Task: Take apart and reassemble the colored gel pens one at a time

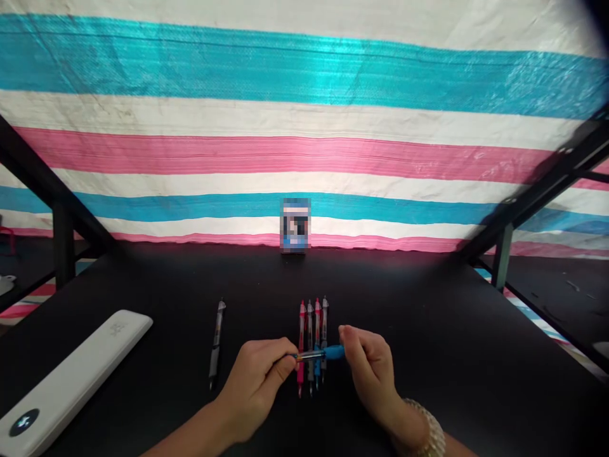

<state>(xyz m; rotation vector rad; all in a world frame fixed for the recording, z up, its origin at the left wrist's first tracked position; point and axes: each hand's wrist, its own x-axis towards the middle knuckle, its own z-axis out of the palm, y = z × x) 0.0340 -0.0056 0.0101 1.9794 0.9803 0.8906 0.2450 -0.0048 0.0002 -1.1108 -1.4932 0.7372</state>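
A pen with a clear barrel and a blue grip [333, 352] is held level between my two hands. My left hand [259, 381] pinches its clear end between thumb and fingers. At the blue end, my right hand [371, 365] is closed, its fingers curled around the tip, which they hide. Under the held pen, several pens [301, 317] lie side by side on the black table, with pink, grey and blue grips. Left of my left hand a single grey pen [216, 346] lies apart from that row.
A long white device [71, 387] with a round dark display lies at the left. A small blurred box or card [295, 225] stands at the table's back edge. Black frame bars [537, 184] rise on both sides, before a striped sheet [304, 155]. The black table [451, 355] spans the front.
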